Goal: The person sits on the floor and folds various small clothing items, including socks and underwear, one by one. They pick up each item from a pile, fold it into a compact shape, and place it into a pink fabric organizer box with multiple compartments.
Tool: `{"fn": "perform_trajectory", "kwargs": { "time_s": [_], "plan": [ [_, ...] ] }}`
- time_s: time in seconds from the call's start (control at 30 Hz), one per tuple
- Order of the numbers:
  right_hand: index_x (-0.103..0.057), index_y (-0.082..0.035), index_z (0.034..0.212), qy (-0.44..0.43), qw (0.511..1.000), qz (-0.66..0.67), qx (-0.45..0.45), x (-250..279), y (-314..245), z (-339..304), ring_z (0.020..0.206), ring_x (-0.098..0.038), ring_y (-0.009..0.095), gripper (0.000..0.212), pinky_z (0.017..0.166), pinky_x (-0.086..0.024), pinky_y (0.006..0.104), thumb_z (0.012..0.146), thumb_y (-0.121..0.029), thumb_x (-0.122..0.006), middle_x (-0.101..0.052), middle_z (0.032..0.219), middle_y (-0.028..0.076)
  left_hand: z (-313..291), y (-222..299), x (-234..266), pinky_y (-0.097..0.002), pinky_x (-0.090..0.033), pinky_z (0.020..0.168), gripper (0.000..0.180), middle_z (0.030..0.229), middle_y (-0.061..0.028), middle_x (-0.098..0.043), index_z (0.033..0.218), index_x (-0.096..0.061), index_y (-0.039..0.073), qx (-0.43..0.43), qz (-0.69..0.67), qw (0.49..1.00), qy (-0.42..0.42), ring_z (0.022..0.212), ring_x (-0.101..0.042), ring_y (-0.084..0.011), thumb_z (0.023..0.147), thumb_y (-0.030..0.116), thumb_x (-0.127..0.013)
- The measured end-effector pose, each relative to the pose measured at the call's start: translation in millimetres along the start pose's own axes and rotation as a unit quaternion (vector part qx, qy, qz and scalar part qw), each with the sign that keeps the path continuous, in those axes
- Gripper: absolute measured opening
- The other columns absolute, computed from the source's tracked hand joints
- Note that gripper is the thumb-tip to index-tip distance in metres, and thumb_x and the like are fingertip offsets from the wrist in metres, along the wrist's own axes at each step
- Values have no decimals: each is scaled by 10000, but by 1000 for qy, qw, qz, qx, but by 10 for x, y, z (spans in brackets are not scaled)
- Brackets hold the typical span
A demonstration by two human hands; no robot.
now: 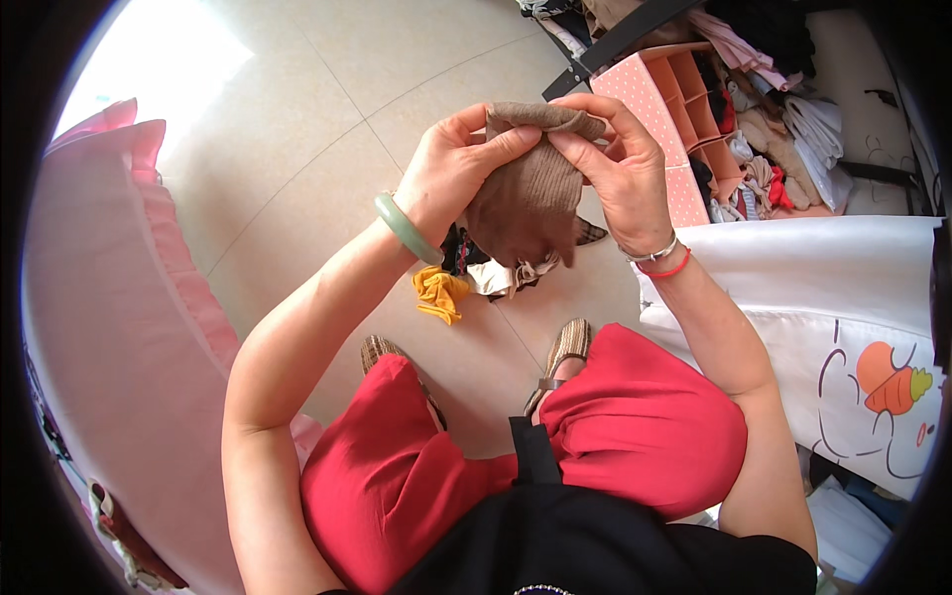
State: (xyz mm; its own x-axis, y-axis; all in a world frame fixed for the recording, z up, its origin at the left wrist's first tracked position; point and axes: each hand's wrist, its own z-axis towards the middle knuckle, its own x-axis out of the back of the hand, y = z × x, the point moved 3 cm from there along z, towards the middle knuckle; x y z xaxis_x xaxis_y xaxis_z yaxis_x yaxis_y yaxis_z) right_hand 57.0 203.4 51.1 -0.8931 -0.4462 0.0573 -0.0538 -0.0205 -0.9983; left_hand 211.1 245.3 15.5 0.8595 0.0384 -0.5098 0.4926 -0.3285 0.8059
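A brown ribbed-knit sock (531, 193) is held up over the floor, its upper edge folded over. My left hand (446, 169) pinches the left side of that edge between thumb and fingers. On the right side, my right hand (630, 164) is closed on the same edge, thumb in front. The lower part of the sock hangs loose between my hands. Below it on the floor lies a small heap of clothing, with a crumpled yellow cloth (439, 294) and a white piece (490, 279); the sock hides part of the heap.
At the far right stands a pink dotted organizer box (666, 124) with compartments and jumbled clothes. A black bar (627, 42) crosses near it. White fabric with a carrot print (793, 268) hangs on the right. A pink cover (119, 297) borders the left. My feet rest on the tiled floor.
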Motion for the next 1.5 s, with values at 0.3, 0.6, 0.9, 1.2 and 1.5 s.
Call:
{"fn": "perform_trajectory", "kwargs": {
  "time_s": [0.3, 0.6, 0.9, 1.2, 1.5],
  "plan": [
    [-626, -46, 1026, -3, 999, -16, 40, 26, 27, 0, 839, -642, 103, 197, 704, -547, 219, 872, 51, -550, -661, 957, 33, -34, 31, -2, -278, -500, 859, 276, 1060, -67, -635, 1125, -572, 12, 76, -77, 993, -54, 951, -620, -133, 915, 191, -590],
    [-617, -24, 1046, -46, 999, -14, 4, 67, 43, 1, 906, -630, 110, 206, 801, -530, 246, 878, 38, -514, -650, 980, 48, -43, -3, -20, -258, -524, 773, 282, 997, -58, -644, 1112, -554, 33, 32, -69, 997, -23, 898, -620, -116, 883, 162, -657],
    [-570, 3, 1168, -31, 985, 101, -134, 17, 67, -28, 912, -593, 73, 325, 786, -503, 224, 917, -200, -608, -618, 1016, 27, -2, 31, 41, -258, -496, 872, 244, 1070, -61, -638, 1149, -536, 28, -86, 41, 995, -35, 991, -591, -114, 917, 78, -592],
    [-611, -1, 1117, 13, 998, 22, -50, 29, -16, -35, 880, -616, 87, 264, 788, -508, 215, 875, -94, -658, -663, 964, 63, -57, 24, 29, -271, -509, 826, 340, 1048, -57, -642, 1129, -568, 8, 82, 51, 995, -37, 935, -620, -120, 884, 223, -661],
    [-633, -18, 1073, -24, 996, -45, 70, 37, 19, -11, 964, -595, 105, 254, 830, -510, 224, 830, 55, -621, -579, 1057, 22, -35, -4, 50, -243, -481, 742, 375, 990, -30, -632, 1121, -571, 26, 112, -26, 991, -61, 851, -609, -94, 883, 305, -651]
  ]
}}
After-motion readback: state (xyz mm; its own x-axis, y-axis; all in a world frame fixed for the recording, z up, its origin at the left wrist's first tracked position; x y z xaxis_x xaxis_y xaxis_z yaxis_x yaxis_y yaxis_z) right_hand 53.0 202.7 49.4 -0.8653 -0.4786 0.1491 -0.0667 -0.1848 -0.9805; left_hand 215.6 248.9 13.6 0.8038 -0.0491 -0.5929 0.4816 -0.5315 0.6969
